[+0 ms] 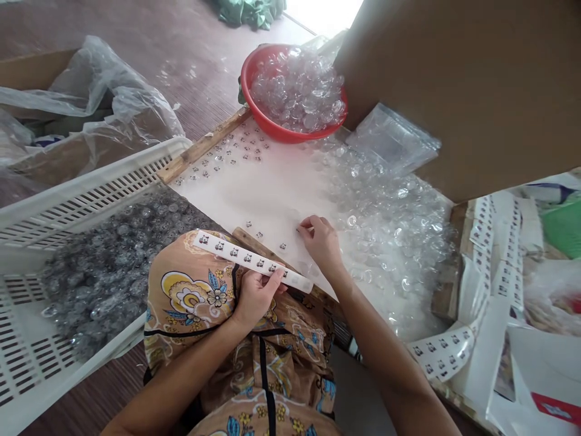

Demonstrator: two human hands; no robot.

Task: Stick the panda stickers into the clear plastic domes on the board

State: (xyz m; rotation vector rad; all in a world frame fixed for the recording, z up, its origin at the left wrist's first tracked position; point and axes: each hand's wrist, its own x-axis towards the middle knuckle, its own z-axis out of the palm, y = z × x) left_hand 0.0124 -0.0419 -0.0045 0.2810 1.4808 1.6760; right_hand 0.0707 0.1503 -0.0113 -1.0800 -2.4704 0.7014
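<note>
My left hand [259, 295] pinches a white strip of panda stickers [233, 253] above my patterned clothing; the strip's right end is blank. Over the white work board [272, 184], the fingers of my right hand [320, 241] are pinched together on a small dark-marked piece that looks like a sticker, mostly hidden by the fingertips. Just left of this hand, a clear disc with a panda sticker [282, 246] lies on the board. To its right spreads a heap of plain clear discs [385, 242]. More stickered discs [233, 151] lie scattered at the board's far left.
A red basin [290, 136] full of clear discs stands at the far edge. On the left, a white slatted crate [91, 181] holds many dark-marked discs. Sticker strips [442, 351] hang at right. A large cardboard panel [463, 91] rises behind a plastic bag [393, 139].
</note>
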